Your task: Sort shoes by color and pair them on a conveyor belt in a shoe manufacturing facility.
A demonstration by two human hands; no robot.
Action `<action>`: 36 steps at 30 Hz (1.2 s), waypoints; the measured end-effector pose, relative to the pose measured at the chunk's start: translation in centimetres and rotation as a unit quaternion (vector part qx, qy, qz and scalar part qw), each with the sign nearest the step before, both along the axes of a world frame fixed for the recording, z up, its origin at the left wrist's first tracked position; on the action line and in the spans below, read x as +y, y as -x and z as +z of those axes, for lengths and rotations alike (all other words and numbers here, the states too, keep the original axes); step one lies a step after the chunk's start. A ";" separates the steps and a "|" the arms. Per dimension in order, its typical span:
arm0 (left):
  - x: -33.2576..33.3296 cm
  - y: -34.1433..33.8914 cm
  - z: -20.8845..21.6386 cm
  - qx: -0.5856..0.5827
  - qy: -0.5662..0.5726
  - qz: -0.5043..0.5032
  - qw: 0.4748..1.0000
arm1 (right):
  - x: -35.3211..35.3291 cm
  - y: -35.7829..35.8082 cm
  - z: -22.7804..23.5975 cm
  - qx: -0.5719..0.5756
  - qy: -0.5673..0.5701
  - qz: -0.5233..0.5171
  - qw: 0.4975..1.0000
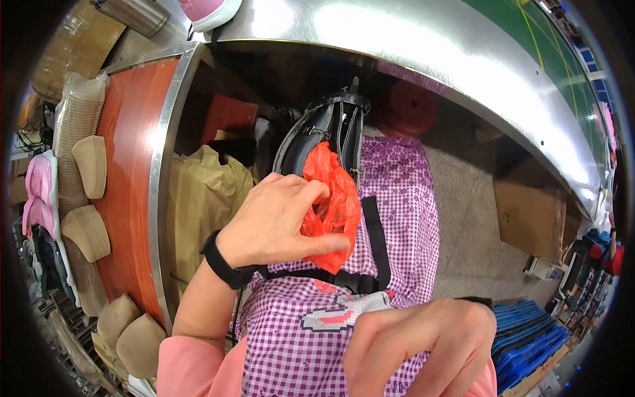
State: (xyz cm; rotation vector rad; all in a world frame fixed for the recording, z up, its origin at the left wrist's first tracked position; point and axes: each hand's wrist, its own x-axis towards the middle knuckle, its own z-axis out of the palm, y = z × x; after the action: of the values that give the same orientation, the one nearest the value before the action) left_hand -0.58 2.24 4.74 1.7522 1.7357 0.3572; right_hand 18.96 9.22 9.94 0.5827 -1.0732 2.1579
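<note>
My left hand [271, 215] has its thumb and fingers closed around a crumpled red plastic bag [340, 198], whose mouth gapes slightly between them. Beyond it, a black bag [297, 149] with metal clasps lies unzipped, its dark compartments showing. A black strap with a buckle [357, 281] crosses the purple checked apron [403, 225] on my lap. Raised close to the camera at the lower right is my right hand [430, 344]. Its fingers are curled inward, and whatever may be in them is hidden.
To the left stands a reddish wooden surface [135, 172] with a metal edge, holding stacked beige curved pieces [86, 231]. A shiny metal bench [397, 33] spans the top, with a pink shoe [208, 12] on it. Brown paper [205, 192], a cardboard box [529, 221] and blue crates [529, 351] surround me.
</note>
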 end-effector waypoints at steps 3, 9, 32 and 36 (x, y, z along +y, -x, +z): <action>0.1 0.0 -0.3 -0.027 -0.075 -0.034 0.996 | 2.5 -1.3 0.1 -0.265 -0.029 0.017 0.964; 0.3 0.1 -2.2 0.001 -0.081 0.004 0.997 | 3.0 0.6 -12.5 -0.607 -0.102 -0.301 0.728; 5.6 3.6 -5.3 -0.282 0.105 0.038 0.953 | 0.7 2.8 -12.1 -0.458 -0.340 -0.424 0.703; 4.4 2.6 -4.7 -0.231 0.085 0.178 0.953 | 1.9 4.4 -11.1 -0.485 -0.423 -0.392 0.658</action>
State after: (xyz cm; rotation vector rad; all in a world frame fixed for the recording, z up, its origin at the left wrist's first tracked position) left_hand -3.23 6.60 -0.01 1.1161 1.6649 0.6908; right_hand 14.56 11.15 -1.17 -0.7532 -2.3539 0.9521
